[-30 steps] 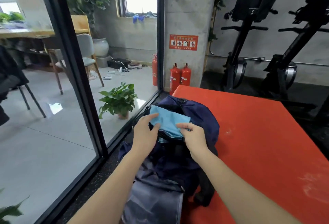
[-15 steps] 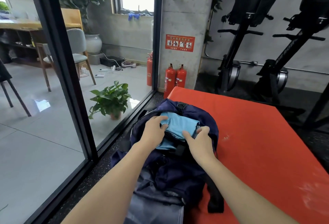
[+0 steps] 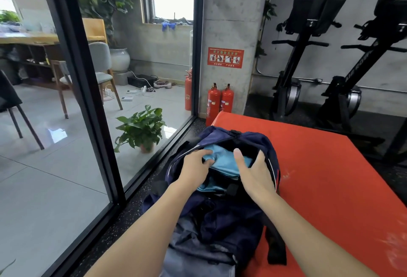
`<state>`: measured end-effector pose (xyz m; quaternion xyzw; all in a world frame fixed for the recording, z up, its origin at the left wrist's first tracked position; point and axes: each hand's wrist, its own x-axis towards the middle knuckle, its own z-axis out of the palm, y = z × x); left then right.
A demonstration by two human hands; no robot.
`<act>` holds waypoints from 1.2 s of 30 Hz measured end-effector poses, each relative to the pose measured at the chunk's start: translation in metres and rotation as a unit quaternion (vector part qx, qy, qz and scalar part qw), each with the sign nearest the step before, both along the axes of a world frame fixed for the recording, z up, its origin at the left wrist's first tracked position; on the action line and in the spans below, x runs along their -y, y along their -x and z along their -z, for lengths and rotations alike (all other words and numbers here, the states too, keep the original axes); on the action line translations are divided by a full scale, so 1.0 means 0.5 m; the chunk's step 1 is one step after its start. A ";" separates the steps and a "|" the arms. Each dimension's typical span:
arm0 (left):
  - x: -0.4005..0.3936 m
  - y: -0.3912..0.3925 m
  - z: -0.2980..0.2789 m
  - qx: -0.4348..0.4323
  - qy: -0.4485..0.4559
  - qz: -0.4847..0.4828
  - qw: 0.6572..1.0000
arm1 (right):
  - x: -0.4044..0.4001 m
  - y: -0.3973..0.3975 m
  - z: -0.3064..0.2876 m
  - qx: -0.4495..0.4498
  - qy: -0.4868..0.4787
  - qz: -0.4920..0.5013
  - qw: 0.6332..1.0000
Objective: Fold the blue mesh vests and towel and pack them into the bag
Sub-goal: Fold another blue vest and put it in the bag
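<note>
A dark navy bag [image 3: 222, 217] lies open on the left edge of the red mat [image 3: 330, 177]. Folded light blue cloth [image 3: 224, 161] sits inside the bag's mouth; I cannot tell whether it is a vest or the towel. My left hand [image 3: 195, 165] has curled fingers pinching the cloth's left end at the opening. My right hand [image 3: 253, 171] has its fingers reaching into the opening on the cloth's right side, thumb straight up over the cloth; its fingertips are hidden inside the bag. A black strap [image 3: 275, 246] trails from the bag onto the mat.
A glass wall with a black frame [image 3: 88, 91] runs along the left, a potted plant [image 3: 141, 129] behind it. Red fire extinguishers [image 3: 220, 100] stand by the concrete pillar beyond the mat. Black exercise machines [image 3: 319, 56] stand at the back right.
The blue cloth has gone from above the bag's mouth down into the bag. Both hands followed it in; the right hand's fingers now reach inside the opening.
</note>
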<state>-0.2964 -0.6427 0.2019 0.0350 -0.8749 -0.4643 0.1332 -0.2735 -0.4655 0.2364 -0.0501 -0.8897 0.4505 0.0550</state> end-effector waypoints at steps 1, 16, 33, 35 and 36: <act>-0.005 0.005 -0.009 -0.002 -0.003 0.004 1.000 | 0.000 0.002 -0.012 -0.016 0.007 0.000 1.000; -0.023 0.083 -0.070 0.045 0.093 0.034 0.994 | -0.027 0.020 -0.030 -0.045 -0.044 -0.031 0.998; 0.086 0.036 -0.416 0.005 0.494 0.051 0.868 | -0.044 0.020 -0.297 -0.147 -0.143 0.011 0.979; 0.086 0.025 -0.367 0.048 0.507 0.062 0.859 | -0.038 0.013 -0.268 -0.098 -0.166 -0.009 0.981; 0.091 0.024 -0.343 0.053 0.500 0.063 0.862 | -0.032 0.008 -0.249 -0.072 -0.175 -0.024 0.982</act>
